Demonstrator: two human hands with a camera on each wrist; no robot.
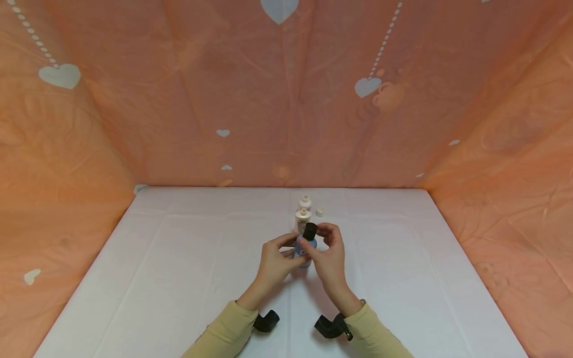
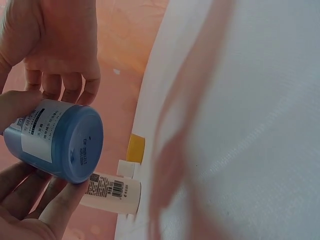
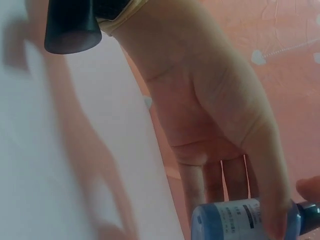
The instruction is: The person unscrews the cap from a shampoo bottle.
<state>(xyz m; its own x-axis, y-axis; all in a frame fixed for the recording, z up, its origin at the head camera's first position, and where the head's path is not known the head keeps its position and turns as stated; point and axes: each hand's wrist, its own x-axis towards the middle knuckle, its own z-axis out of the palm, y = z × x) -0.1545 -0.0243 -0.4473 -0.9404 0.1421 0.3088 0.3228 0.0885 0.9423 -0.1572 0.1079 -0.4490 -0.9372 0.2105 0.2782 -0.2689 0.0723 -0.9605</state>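
A blue bottle (image 1: 300, 250) with a white label and a black cap (image 1: 310, 230) is held up between both hands above the table's middle, slightly tilted. My left hand (image 1: 274, 257) grips its body, and its flat base faces the left wrist camera. My right hand (image 1: 330, 258) pinches the upper part, with the thumb across the label in the right wrist view and fingers behind. The cap is on. Just beyond stand two white bottles without caps, a nearer one (image 1: 303, 219) and a farther one (image 1: 305, 202).
A small white cap (image 1: 320, 212) lies right of the white bottles. In the left wrist view a small yellow object (image 2: 135, 148) sits near them. White cloth covers the table (image 1: 179, 278), and orange curtains (image 1: 188, 109) enclose its back and sides. Black camera mounts (image 1: 329, 326) jut from the wrists.
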